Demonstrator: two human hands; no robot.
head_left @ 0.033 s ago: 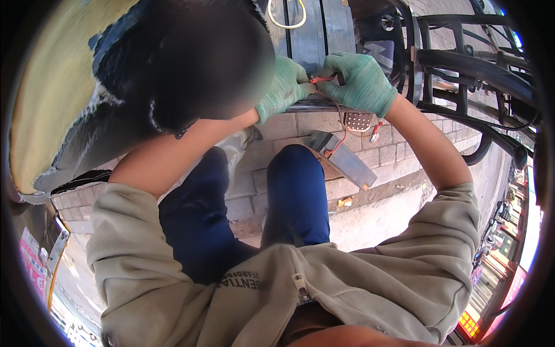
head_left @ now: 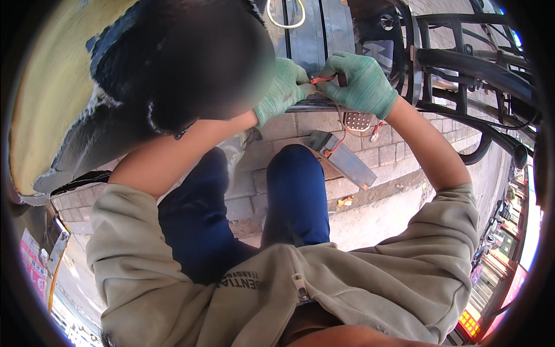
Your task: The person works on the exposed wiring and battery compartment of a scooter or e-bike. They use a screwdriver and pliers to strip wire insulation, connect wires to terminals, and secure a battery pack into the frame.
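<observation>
brick paving point(head_left: 283, 128), dark-lettered beige top point(head_left: 404, 272), red wire point(head_left: 322, 78) in the pinch of left hand point(head_left: 284, 87) and right hand point(head_left: 363, 84)

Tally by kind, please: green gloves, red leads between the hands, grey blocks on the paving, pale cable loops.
Green gloves: 2 (left hand, right hand)
Red lead between the hands: 1
Grey block on the paving: 1
Pale cable loop: 1
Total: 5

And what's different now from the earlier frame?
Nothing has visibly moved, been taken hold of or let go. The left hand and right hand stay together at the red wire; the grey block still lies on the paving.
</observation>
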